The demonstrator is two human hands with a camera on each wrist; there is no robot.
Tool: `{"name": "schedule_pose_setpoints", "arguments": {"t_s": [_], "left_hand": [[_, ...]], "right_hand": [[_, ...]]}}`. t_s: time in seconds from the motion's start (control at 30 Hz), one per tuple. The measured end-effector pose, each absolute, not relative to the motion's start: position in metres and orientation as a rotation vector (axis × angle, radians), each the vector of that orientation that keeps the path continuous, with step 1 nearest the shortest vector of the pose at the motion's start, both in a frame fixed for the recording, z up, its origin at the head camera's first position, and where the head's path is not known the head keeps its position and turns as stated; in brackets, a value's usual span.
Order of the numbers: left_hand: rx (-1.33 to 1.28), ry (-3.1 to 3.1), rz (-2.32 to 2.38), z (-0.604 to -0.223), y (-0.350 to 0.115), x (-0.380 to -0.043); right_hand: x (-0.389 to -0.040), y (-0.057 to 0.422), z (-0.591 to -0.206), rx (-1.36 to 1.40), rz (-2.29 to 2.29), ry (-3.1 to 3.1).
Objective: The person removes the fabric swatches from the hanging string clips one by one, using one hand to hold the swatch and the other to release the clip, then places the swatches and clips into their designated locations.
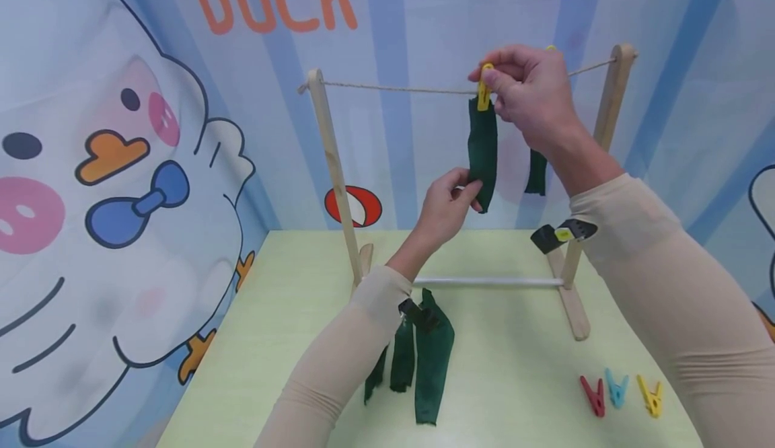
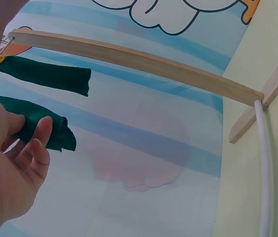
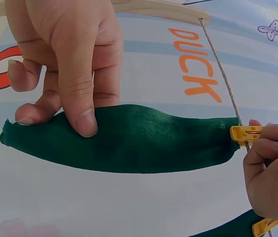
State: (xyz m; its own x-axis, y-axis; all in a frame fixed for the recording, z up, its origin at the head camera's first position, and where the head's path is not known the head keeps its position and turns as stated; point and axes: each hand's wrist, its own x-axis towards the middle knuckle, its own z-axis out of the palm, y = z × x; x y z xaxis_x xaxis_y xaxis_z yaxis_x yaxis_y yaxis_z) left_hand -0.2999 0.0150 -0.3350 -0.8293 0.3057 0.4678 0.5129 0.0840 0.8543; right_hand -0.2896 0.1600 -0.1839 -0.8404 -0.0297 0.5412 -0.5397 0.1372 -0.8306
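Note:
A dark green cloth strip [image 1: 482, 145] hangs from the rope [image 1: 399, 89], with a yellow clothespin [image 1: 485, 88] at its top edge. My right hand [image 1: 533, 91] pinches that clothespin between thumb and fingers. Lower down, my left hand [image 1: 447, 206] holds the strip near its bottom end, thumb on one face, as the right wrist view also shows. A second green strip [image 1: 536, 173] hangs farther right, partly behind my right hand; its yellow clothespin [image 3: 265, 227] shows in the right wrist view.
The rope runs between two wooden posts [image 1: 331, 159] joined by a white rod [image 1: 484, 282]. Several green strips [image 1: 432, 367] lie on the table [image 1: 508, 381], partly under my left forearm. Red [image 1: 593, 396], blue [image 1: 617, 389] and yellow clothespins [image 1: 650, 396] lie at the right front.

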Motion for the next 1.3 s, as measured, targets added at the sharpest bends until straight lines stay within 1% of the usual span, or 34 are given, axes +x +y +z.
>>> {"name": "schedule_pose_setpoints", "arguments": {"t_s": [0.43, 1.3], "left_hand": [[-0.829, -2.193, -1.844, -0.3347, 0.0153, -0.2987], [-0.837, -2.212, -1.846, -0.3446, 0.0101, -0.2975]], "right_hand": [[-0.2899, 0.1602, -0.1811, 0.512, 1.763, -1.999], [-0.2857, 0.1597, -0.1756, 0.533, 1.750, -1.864]]}}
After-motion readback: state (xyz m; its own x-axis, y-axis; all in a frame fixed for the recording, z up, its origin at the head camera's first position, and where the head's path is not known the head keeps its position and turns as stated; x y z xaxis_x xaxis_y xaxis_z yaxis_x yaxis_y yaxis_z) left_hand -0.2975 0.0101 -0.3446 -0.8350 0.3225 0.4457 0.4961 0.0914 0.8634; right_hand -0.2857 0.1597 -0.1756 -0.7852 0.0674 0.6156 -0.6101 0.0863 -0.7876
